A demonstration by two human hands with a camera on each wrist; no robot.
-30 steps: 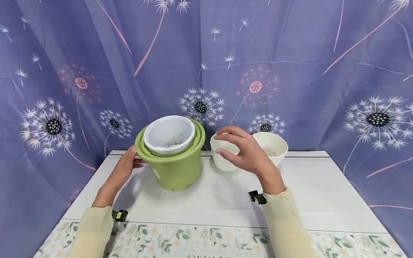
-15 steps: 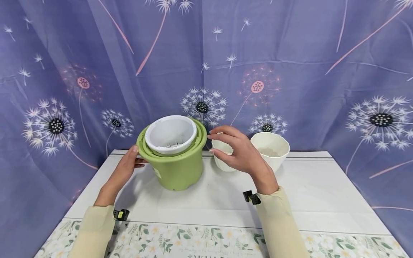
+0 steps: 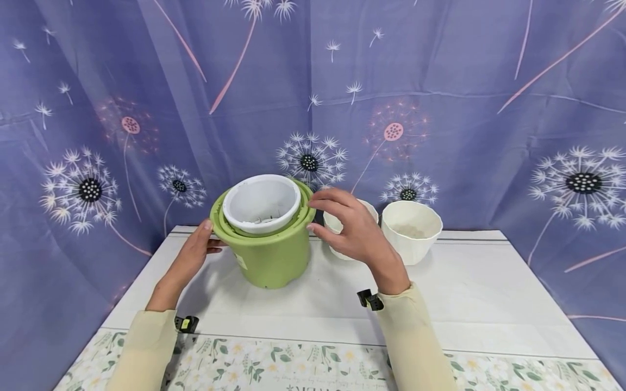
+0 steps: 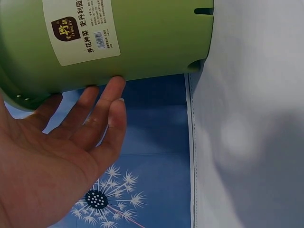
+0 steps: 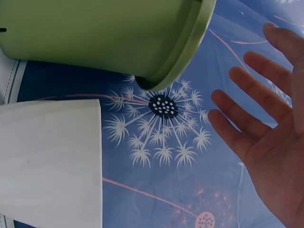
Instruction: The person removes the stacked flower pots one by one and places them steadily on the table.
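R hand (image 3: 353, 228) moved nr grn pot (image 3: 276, 258)

Home-ish, exact rm unclear: dandelion-print curtains (image 3: 430, 65) & floral-edged tablecloth (image 3: 332, 312).

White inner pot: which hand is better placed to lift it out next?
Probably the right hand: it holds nothing and is near the white inner pot, while the left hand touches the green flowerpot and could steady it.

Middle cream pot (image 3: 333, 223) partly out of sight behind the right hand (image 3: 354, 229)
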